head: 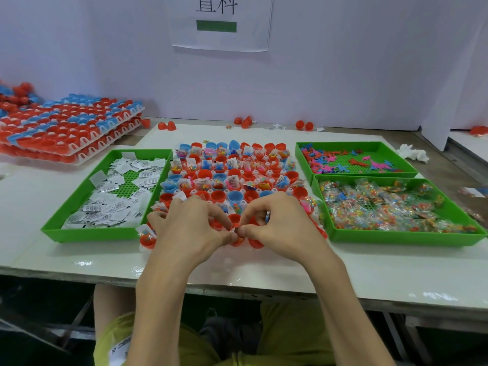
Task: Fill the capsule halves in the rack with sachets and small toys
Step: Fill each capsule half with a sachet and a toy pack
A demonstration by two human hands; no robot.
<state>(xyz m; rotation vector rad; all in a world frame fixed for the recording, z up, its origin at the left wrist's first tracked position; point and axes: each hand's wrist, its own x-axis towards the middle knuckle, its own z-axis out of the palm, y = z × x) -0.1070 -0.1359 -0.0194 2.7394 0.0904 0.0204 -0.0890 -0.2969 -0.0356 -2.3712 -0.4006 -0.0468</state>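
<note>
Above the rack (290, 191), left hand (190, 223) and right hand (280, 223) pinch an item (235, 229).

A pale, plain wall (343, 75) closes the far side, with a white paper sheet (221, 35) bearing dark characters and a green bar taped to it. A glossy white bench (264, 268) reflects overhead light. A white panel (435, 114) stands far right.

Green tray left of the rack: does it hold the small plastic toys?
No, the left green tray holds white printed sachets; the coloured toys lie in a tray right of the rack.
</note>
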